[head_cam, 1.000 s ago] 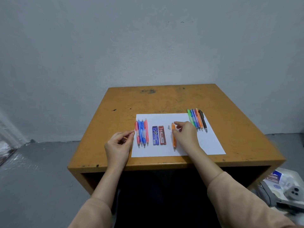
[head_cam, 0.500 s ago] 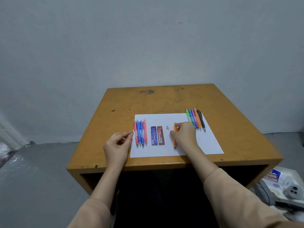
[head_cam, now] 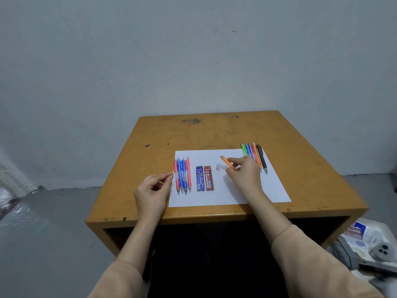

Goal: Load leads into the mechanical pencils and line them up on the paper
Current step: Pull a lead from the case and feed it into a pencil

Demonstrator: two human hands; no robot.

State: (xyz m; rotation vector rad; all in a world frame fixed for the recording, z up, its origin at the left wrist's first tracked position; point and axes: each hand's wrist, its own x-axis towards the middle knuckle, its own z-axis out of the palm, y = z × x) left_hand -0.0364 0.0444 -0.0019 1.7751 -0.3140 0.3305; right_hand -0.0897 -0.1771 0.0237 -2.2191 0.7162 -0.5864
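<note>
Lead [head_cam: 168, 175], one thin stick, is pinched by the left hand [head_cam: 150, 194] at the paper [head_cam: 214, 197] edge on the table [head_cam: 193, 130]. Beside it four red and blue pencils [head_cam: 182, 177] lie in a row, then two lead cases [head_cam: 204, 178]. The right hand [head_cam: 245, 175] pinches a tilted orange pencil [head_cam: 227, 161]; a bunch of pencils [head_cam: 254, 155] lies just beyond.

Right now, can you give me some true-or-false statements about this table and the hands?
1. The right hand holds an orange mechanical pencil. True.
2. The left hand is empty. False: it pinches a thin lead.
3. The blue lead case and red lead case lie side by side on the paper. True.
4. The black pencil lies among the pencils at the paper's left edge. False: it lies in the right-hand pencil group.
</note>
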